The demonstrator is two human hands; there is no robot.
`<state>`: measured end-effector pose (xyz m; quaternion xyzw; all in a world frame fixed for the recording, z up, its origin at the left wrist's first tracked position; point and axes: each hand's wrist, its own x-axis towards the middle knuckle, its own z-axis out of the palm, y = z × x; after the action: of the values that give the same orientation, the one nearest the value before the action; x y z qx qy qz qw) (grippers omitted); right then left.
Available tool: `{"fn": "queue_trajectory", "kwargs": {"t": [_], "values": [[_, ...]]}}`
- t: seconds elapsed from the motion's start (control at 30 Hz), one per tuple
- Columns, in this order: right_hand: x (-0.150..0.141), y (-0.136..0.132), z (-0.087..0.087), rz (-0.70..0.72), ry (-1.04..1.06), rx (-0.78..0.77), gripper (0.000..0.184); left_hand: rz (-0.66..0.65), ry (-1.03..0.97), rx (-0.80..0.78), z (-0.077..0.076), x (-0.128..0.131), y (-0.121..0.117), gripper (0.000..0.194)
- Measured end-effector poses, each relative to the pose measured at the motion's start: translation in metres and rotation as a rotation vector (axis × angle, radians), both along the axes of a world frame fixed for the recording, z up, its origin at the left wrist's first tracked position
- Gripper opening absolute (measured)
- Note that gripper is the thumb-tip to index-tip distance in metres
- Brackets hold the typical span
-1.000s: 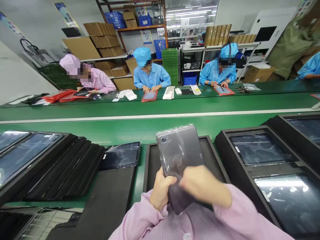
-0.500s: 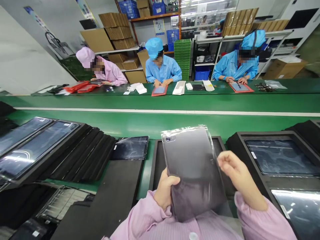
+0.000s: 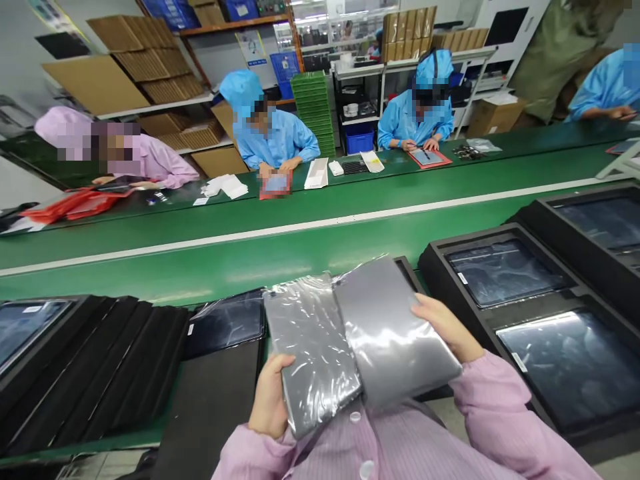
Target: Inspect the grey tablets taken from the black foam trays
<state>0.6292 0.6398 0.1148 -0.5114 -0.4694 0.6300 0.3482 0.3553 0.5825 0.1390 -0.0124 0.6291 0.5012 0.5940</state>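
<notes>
A grey tablet [image 3: 311, 357] in wrinkled, shiny clear film sits in my left hand [image 3: 270, 397], thumb over its left edge. My right hand [image 3: 447, 327] is closed on the right edge of a second flat grey piece [image 3: 395, 333], which looks like another tablet back. The two pieces lie side by side in front of my chest, their inner edges touching or overlapping, tilted apart at the top. Bright glare crosses both. My fingers underneath are hidden. Behind them, part of a black foam tray [image 3: 406, 269] shows.
Black foam trays [image 3: 434, 263] with tablets [image 3: 507, 270] stand at right. At left are stacked black trays [image 3: 100, 360], a tablet [image 3: 227, 323] and a black foam sheet [image 3: 210, 407]. Across the green bench [image 3: 225, 253], several co-workers sit, two handling red-edged items [image 3: 430, 158].
My right hand, before beside the tablet with curled fingers, now grips a second grey piece spread out to the right. The left tablet shifted left. The view has turned right.
</notes>
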Motion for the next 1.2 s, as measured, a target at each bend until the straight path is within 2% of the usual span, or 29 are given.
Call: {"fn": "queue_trajectory", "kwargs": {"t": [0.07,0.13,0.2,0.27,0.33,0.4,0.5,0.57,0.63,0.77,0.87,0.97,1.0,1.07,1.1,1.2], "values": [[0.004,0.003,0.008,0.003,-0.305,0.152,0.039,0.039,0.046,0.008,0.004,-0.007,0.001,0.023],[-0.006,0.004,0.009,0.031,-0.761,0.257,0.041,0.066,0.062,0.017,0.006,-0.010,0.002,0.023],[-0.030,0.005,-0.001,0.080,-1.123,0.275,0.048,0.072,0.052,0.018,0.007,-0.008,0.002,0.022],[-0.058,0.005,-0.021,0.159,-1.246,0.260,0.053,0.067,0.036,0.049,0.006,-0.004,0.001,0.022],[-0.078,0.006,-0.043,0.244,-1.219,0.247,0.055,0.063,0.028,0.065,0.005,0.000,-0.001,0.020],[-0.085,0.006,-0.060,0.280,-1.167,0.233,0.055,0.051,0.020,0.046,0.004,0.002,-0.004,0.018],[-0.077,0.008,-0.066,0.296,-1.052,0.241,0.045,0.032,0.022,0.043,0.007,0.002,-0.008,0.021],[-0.066,0.010,-0.054,0.321,-0.942,0.245,0.036,0.014,0.007,0.096,0.010,0.003,-0.009,0.025],[-0.056,0.011,-0.035,0.342,-0.793,0.267,0.034,-0.017,-0.034,0.140,0.013,0.006,-0.009,0.028],[-0.039,0.012,0.006,0.327,-0.555,0.525,0.035,-0.051,-0.054,0.201,0.015,0.017,-0.005,0.029],[-0.037,0.011,0.027,0.272,-0.689,0.787,0.042,-0.055,0.022,0.268,0.016,0.024,0.001,0.030],[-0.058,-0.002,0.042,0.123,-0.880,1.089,0.040,-0.048,0.082,0.348,0.017,0.031,0.007,0.023],[-0.070,-0.010,0.046,0.145,-0.868,1.187,0.039,-0.056,0.096,0.377,0.017,0.034,0.009,0.022],[-0.101,-0.029,0.049,0.341,-0.718,1.319,0.038,-0.127,0.122,0.413,0.017,0.040,0.011,0.022],[-0.116,-0.040,0.050,0.477,-0.610,1.334,0.038,-0.174,0.131,0.425,0.016,0.043,0.012,0.023],[-0.151,-0.064,0.044,0.629,-0.451,1.308,0.032,-0.253,0.097,0.476,0.011,0.053,0.012,0.026]]}}
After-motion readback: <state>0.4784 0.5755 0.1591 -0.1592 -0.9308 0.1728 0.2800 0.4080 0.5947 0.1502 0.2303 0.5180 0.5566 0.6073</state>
